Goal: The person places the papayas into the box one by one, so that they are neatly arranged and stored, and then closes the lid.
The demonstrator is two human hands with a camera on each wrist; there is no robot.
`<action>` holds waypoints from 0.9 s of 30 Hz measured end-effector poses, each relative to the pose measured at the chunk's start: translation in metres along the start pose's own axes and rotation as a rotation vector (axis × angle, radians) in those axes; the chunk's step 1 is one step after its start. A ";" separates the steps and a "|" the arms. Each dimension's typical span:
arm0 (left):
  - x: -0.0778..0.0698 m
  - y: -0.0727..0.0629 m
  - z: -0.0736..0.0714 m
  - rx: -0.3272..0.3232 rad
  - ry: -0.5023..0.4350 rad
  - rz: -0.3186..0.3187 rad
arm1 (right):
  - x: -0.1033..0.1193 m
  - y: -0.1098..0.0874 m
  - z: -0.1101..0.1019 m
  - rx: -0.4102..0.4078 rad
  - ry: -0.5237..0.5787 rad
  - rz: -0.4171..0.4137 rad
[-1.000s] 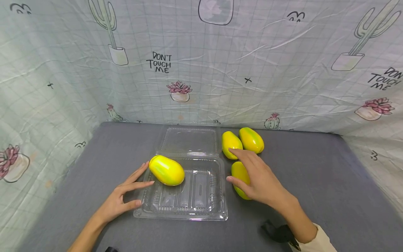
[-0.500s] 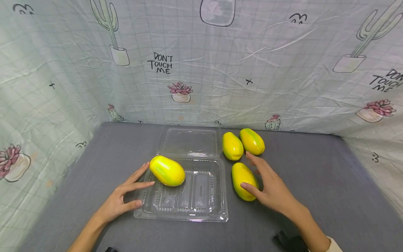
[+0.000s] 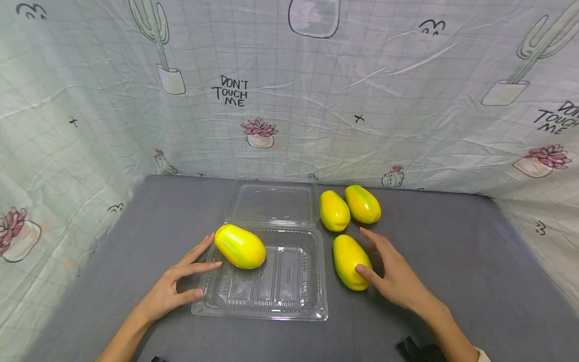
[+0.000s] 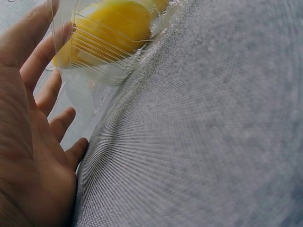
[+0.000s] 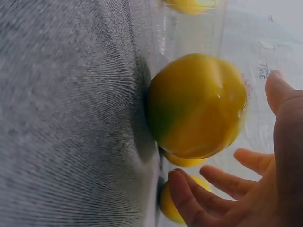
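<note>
A clear plastic clamshell container (image 3: 280, 289) lies on the grey surface, its lid (image 3: 273, 202) folded back behind it. One glossy yellow mango-like fruit (image 3: 239, 246) sits in the base, toward the back left. Spread fingers of my left hand (image 3: 169, 289) rest against the container's left side; the left wrist view shows the fruit (image 4: 111, 30) through the ribbed wall. To the right of the container lies another yellow-green fruit (image 3: 348, 261). My right hand (image 3: 400, 279) hovers at its right side, fingers apart and loosely bent. In the right wrist view, a gap separates the fingers from this fruit (image 5: 194, 106).
Two more yellow fruits, a left one (image 3: 334, 211) and a right one (image 3: 363, 204), lie side by side behind, right of the lid. A printed curtain (image 3: 298, 136) hangs along the back and sides of the grey table (image 3: 475, 261).
My right hand has drawn back to the right and toward me, from above the front right fruit to its right side, uncovering it. The left hand and the container stay put.
</note>
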State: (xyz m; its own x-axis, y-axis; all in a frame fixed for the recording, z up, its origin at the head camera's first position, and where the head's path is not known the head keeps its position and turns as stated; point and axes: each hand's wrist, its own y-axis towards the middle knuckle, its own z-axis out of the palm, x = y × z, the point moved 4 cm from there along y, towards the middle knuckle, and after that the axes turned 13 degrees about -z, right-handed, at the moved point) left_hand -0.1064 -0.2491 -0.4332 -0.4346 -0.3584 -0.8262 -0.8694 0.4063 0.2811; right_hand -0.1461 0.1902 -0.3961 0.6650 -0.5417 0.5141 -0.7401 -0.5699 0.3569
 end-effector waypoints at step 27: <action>0.000 0.000 -0.002 0.001 -0.001 0.006 | -0.010 -0.002 0.012 0.002 -0.066 0.002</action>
State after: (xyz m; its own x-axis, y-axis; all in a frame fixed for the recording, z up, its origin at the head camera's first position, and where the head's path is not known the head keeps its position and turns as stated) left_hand -0.1070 -0.2505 -0.4327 -0.4397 -0.3550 -0.8250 -0.8664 0.4097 0.2854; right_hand -0.1498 0.1894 -0.4114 0.6686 -0.5823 0.4624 -0.7414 -0.5699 0.3544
